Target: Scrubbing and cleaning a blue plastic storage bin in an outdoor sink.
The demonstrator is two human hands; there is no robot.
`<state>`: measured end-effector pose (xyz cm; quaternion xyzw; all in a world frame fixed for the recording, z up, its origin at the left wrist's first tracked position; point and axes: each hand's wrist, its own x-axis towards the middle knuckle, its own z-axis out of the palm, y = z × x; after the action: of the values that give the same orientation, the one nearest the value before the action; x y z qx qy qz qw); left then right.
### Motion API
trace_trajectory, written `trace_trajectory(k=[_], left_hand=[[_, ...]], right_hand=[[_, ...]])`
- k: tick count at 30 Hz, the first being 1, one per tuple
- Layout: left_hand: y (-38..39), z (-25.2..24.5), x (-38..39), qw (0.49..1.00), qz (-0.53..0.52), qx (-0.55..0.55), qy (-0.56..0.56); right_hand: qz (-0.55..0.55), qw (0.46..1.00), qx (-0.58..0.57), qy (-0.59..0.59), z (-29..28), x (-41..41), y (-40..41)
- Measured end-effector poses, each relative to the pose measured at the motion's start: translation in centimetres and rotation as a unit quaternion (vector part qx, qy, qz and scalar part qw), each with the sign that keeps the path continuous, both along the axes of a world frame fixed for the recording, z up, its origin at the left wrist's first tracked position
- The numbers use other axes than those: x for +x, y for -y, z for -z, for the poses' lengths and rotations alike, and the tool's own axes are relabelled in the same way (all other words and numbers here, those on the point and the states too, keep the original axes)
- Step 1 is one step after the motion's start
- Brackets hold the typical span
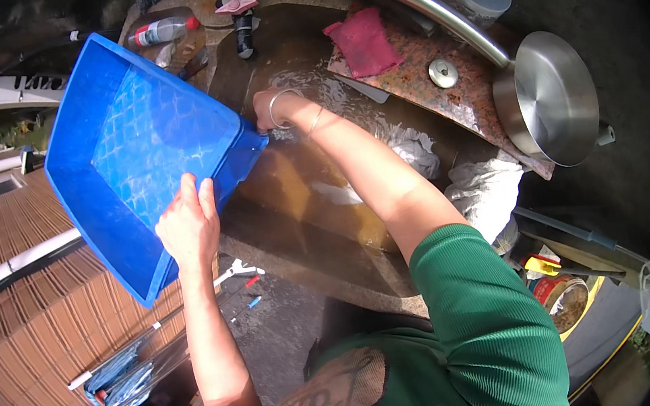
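Note:
A blue plastic bin [150,121] is tilted over the left side of a stone basin [336,290] of water. My left hand [188,220] grips the bin's near wall, thumb and fingers over the edge. My right hand [272,109], with bangles at the wrist, is at the bin's right corner, just above the water; its fingers are partly hidden, so whether they hold the bin is unclear. Beyond it stands a tap [243,30] wrapped in cloth. White cloth [412,146] lies in the water, right of my right forearm.
A granite slab [407,80] bears a pink cloth [366,42], a metal lid [443,73] and a steel pan [555,98]. A plastic bottle [164,31] lies on the basin's far left edge. White cloth [485,195] hangs at the right edge. A mop [119,383] is at lower left.

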<state>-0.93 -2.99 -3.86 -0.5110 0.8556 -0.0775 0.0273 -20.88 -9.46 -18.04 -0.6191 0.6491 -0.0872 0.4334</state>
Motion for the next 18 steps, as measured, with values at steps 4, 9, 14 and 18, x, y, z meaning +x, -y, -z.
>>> trace_trajectory(k=[4,9,14,18], left_hand=[[0.1,-0.1,0.0,1.000,0.011,-0.005,0.010],[0.7,-0.7,0.2,1.000,0.006,0.001,0.014],[1.0,-0.4,-0.1,1.000,0.013,-0.010,0.007],[1.0,-0.3,0.2,1.000,-0.003,-0.015,0.007]], right_hand=[[-0.025,0.997,0.046,-0.061,1.4,-1.3,-1.7],[0.175,0.953,-0.041,0.245,6.3,-2.1,-3.4],[0.135,0.973,-0.079,0.170,4.1,-0.5,-1.3],[-0.120,0.991,0.051,-0.021,3.4,-1.6,-1.5]])
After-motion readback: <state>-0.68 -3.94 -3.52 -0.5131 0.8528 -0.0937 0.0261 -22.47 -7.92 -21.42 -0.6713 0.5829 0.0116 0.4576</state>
